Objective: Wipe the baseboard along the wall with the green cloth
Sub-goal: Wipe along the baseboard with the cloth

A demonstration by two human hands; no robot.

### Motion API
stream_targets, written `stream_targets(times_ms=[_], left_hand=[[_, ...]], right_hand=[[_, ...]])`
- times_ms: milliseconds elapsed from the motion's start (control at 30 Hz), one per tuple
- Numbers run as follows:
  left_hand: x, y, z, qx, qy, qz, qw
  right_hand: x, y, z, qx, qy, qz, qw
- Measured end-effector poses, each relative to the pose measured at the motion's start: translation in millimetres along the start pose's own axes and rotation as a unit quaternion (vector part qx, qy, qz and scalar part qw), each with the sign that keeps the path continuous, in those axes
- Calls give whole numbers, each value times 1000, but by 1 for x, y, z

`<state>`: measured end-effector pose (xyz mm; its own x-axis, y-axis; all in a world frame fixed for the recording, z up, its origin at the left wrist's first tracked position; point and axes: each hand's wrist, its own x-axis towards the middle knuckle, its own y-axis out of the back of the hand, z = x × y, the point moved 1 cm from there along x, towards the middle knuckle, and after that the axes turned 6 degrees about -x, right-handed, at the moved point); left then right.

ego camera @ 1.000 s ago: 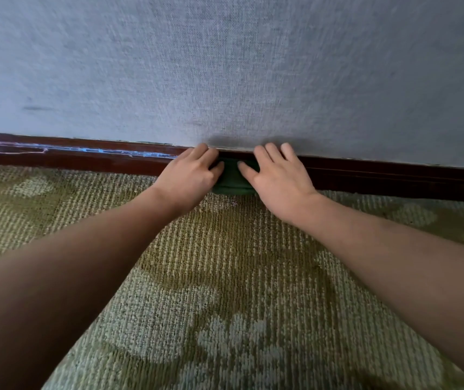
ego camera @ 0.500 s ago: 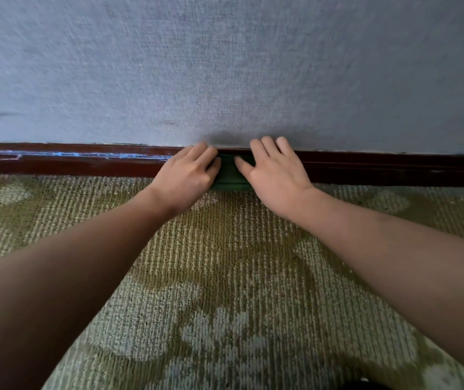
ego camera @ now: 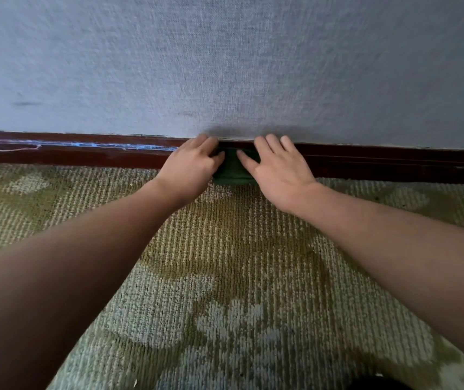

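A dark green cloth (ego camera: 232, 173) is bunched against the dark red-brown baseboard (ego camera: 394, 161) at the foot of the grey wall. My left hand (ego camera: 194, 167) holds its left side, fingers curled over the top edge and thumb on the cloth. My right hand (ego camera: 277, 170) presses its right side with straight fingers that reach the baseboard's top, thumb lying on the cloth. Only the strip of cloth between the two hands shows. A pale blue streak (ego camera: 98, 145) runs along the baseboard to the left of my left hand.
A green and beige patterned carpet (ego camera: 233, 277) covers the floor up to the baseboard. The textured grey wall (ego camera: 225, 66) fills the upper half, with a small dark mark (ego camera: 28, 103) at the left.
Both hands stay on the cloth at about the same stretch of baseboard, by the end of the blue streak. The view has swayed slightly, and my left fingers look more curled.
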<state>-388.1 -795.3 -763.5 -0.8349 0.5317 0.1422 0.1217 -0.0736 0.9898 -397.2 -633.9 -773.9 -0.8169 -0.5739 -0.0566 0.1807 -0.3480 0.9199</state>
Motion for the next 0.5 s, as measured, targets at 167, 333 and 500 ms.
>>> stream_targets(times_ms=[167, 333, 500], left_hand=[[-10, -6, 2, 44, -2, -92, 995], [-15, 10, -3, 60, -37, 15, 997], [-9, 12, -7, 45, -16, 24, 999]], right_hand=[[-6, 4, -14, -6, 39, -1, 999], [-3, 9, -9, -49, 20, 44, 998], [6, 12, -8, -46, 4, 58, 997]])
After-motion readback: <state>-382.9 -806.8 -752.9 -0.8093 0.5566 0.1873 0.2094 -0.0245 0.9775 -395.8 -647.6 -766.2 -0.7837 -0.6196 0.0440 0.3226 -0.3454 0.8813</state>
